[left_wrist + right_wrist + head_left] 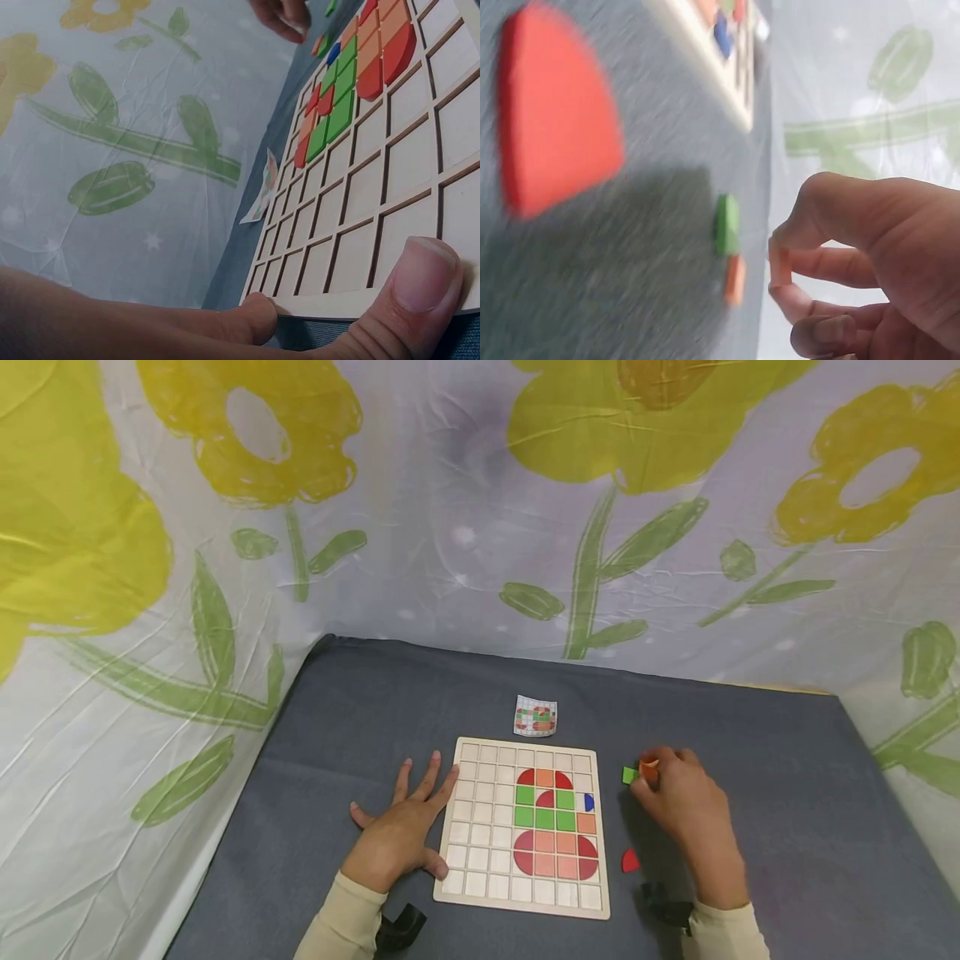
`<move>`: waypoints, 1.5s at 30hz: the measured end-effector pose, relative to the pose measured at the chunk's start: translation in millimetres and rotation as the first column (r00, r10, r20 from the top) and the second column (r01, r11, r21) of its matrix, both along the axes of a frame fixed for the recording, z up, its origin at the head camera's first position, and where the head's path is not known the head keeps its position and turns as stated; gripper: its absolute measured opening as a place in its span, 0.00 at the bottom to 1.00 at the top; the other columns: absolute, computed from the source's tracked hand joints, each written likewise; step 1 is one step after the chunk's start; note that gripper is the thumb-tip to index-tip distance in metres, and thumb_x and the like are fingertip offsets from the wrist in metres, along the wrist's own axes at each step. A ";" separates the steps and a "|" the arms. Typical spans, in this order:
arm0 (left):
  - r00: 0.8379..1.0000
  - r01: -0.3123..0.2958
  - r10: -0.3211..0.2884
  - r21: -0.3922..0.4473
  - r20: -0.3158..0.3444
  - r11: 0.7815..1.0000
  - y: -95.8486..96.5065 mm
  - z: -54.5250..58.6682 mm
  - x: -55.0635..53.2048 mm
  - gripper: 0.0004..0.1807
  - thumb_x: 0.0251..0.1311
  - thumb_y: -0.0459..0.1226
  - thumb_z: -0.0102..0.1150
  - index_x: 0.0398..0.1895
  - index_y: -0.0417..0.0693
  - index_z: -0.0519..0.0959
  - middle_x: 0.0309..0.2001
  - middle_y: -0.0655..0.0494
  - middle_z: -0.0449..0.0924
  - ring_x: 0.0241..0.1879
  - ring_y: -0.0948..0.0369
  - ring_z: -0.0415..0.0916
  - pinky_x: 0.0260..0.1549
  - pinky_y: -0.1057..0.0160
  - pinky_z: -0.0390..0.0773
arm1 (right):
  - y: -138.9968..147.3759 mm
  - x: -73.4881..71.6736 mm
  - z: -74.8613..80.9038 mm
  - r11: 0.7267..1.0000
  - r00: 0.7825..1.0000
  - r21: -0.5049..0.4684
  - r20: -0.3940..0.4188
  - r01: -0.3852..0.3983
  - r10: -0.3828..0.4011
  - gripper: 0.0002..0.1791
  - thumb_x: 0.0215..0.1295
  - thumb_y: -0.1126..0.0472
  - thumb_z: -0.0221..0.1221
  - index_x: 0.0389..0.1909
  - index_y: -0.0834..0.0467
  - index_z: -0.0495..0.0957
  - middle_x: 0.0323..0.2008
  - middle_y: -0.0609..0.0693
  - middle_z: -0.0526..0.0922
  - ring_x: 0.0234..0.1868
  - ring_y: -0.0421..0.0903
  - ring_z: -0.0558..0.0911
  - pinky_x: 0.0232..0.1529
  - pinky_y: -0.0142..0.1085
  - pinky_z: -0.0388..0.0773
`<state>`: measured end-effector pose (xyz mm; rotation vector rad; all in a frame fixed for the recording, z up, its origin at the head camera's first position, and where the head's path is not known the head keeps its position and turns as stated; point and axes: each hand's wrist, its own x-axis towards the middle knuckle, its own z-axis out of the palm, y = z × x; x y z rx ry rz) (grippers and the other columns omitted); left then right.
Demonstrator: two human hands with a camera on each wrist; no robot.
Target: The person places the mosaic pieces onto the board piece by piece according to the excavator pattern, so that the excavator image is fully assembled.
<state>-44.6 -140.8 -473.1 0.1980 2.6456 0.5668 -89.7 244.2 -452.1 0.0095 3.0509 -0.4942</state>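
A pale wooden grid board (480, 835) lies on the cloth with red, orange, green and blue tiles in its cells. My left hand (399, 842) rests with spread fingers along the board's left edge; in the left wrist view the thumb (424, 285) presses on the rim. To the right of the board, my right hand (688, 802) pinches a small orange tile (780, 262) between thumb and fingers, above the cloth. Beneath it lie a green tile (727, 225) and another orange tile (735, 280). Closer to me sits a red quarter-round tile (630, 861).
A small printed pattern card (536, 717) lies behind the board. Dark grey cloth (337, 710) covers the table, and a flower-printed curtain (450, 527) hangs behind and at the sides. On the board, a blue half-round tile (588, 802) sits near the right rim.
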 end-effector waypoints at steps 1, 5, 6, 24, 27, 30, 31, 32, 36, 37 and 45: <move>1.000 0.002 -0.002 -0.002 -0.005 1.000 -0.3 -1.1 0.2 0.81 0.26 0.50 0.88 0.88 0.72 0.44 0.87 0.64 0.29 0.85 0.44 0.23 0.47 0.04 0.30 | -3.1 -0.1 1.6 1.000 1.000 -0.005 -0.023 -0.007 0.007 0.23 0.63 0.55 0.66 0.56 0.64 0.82 0.48 0.67 0.79 0.37 0.58 0.83 0.34 0.59 0.82; 1.000 0.000 0.000 0.000 -0.017 1.000 -1.9 -8.4 -0.8 0.82 0.25 0.52 0.87 0.87 0.74 0.42 0.87 0.67 0.27 0.85 0.46 0.22 0.47 0.04 0.29 | -16.1 -0.8 7.1 0.999 0.996 -0.014 -0.085 -0.030 0.028 0.21 0.63 0.55 0.66 0.54 0.63 0.84 0.48 0.65 0.79 0.33 0.56 0.82 0.32 0.56 0.83; 1.000 0.002 -0.002 -0.005 -0.016 1.000 -3.2 -14.4 -2.2 0.83 0.24 0.53 0.87 0.87 0.75 0.42 0.87 0.67 0.26 0.85 0.46 0.21 0.46 0.04 0.28 | -19.5 -1.2 8.4 0.999 0.995 -0.014 -0.090 -0.034 0.032 0.21 0.63 0.56 0.66 0.54 0.62 0.84 0.49 0.65 0.79 0.33 0.56 0.82 0.32 0.56 0.83; 1.000 -0.010 0.010 0.004 0.009 1.000 2.4 0.1 -3.1 0.80 0.24 0.48 0.89 0.87 0.70 0.48 0.87 0.62 0.32 0.85 0.42 0.24 0.47 0.04 0.32 | -88.5 1.6 8.9 0.970 0.963 -0.097 -0.177 -0.223 0.204 0.13 0.66 0.55 0.69 0.49 0.54 0.86 0.46 0.55 0.81 0.16 0.42 0.69 0.17 0.36 0.67; 1.000 -0.012 0.012 -0.005 0.007 1.000 0.6 -10.4 -5.3 0.82 0.22 0.49 0.89 0.87 0.74 0.46 0.87 0.65 0.29 0.85 0.44 0.22 0.47 0.04 0.30 | -100.1 3.0 8.1 0.958 0.950 -0.097 -0.186 -0.271 0.250 0.12 0.67 0.55 0.68 0.49 0.54 0.85 0.44 0.53 0.81 0.15 0.41 0.67 0.16 0.35 0.66; 1.000 -0.012 0.012 -0.007 -0.004 1.000 -4.2 -34.7 -10.3 0.84 0.20 0.50 0.90 0.86 0.79 0.42 0.86 0.70 0.24 0.84 0.46 0.19 0.46 0.05 0.27 | -110.7 4.0 5.7 0.948 0.937 -0.082 -0.198 -0.307 0.287 0.11 0.68 0.55 0.68 0.47 0.53 0.86 0.42 0.51 0.80 0.16 0.40 0.67 0.16 0.34 0.66; 1.000 -0.010 0.010 -0.009 -0.012 1.000 -5.2 -38.1 -10.7 0.85 0.20 0.51 0.90 0.85 0.80 0.42 0.86 0.70 0.24 0.84 0.46 0.19 0.46 0.05 0.28 | -114.3 4.1 4.7 0.946 0.933 -0.071 -0.202 -0.317 0.297 0.10 0.68 0.54 0.68 0.47 0.52 0.86 0.42 0.51 0.81 0.17 0.40 0.68 0.16 0.34 0.67; 1.000 -0.009 0.009 -0.006 -0.021 1.000 -5.9 -39.7 -10.7 0.85 0.20 0.51 0.90 0.85 0.81 0.42 0.86 0.70 0.25 0.84 0.46 0.19 0.45 0.05 0.28 | -117.8 4.2 3.2 0.943 0.929 -0.061 -0.206 -0.327 0.309 0.10 0.68 0.54 0.68 0.46 0.51 0.86 0.41 0.50 0.80 0.17 0.40 0.68 0.16 0.33 0.67; 0.999 -0.007 0.007 0.000 -0.043 1.000 -7.0 -42.3 -10.0 0.85 0.19 0.52 0.90 0.85 0.81 0.41 0.86 0.69 0.26 0.85 0.45 0.21 0.44 0.05 0.28 | -130.2 5.8 -0.9 0.926 0.906 -0.020 -0.217 -0.377 0.364 0.08 0.67 0.54 0.69 0.44 0.50 0.87 0.38 0.46 0.78 0.19 0.37 0.69 0.17 0.32 0.67; 0.999 -0.007 0.007 0.001 -0.043 1.000 -7.0 -42.6 -9.8 0.84 0.19 0.52 0.90 0.85 0.81 0.42 0.86 0.68 0.26 0.85 0.45 0.21 0.44 0.05 0.28 | -132.8 6.1 -2.1 0.922 0.902 -0.010 -0.215 -0.386 0.375 0.08 0.67 0.54 0.70 0.44 0.50 0.87 0.38 0.45 0.78 0.20 0.37 0.70 0.18 0.31 0.68; 0.999 -0.002 0.002 -0.015 -0.043 1.000 -6.4 -41.4 -9.0 0.85 0.19 0.53 0.89 0.86 0.80 0.41 0.86 0.69 0.25 0.84 0.45 0.20 0.45 0.05 0.29 | -148.7 7.5 -7.2 0.904 0.893 0.008 -0.158 -0.427 0.423 0.12 0.64 0.54 0.75 0.46 0.50 0.89 0.38 0.44 0.79 0.24 0.36 0.75 0.22 0.31 0.72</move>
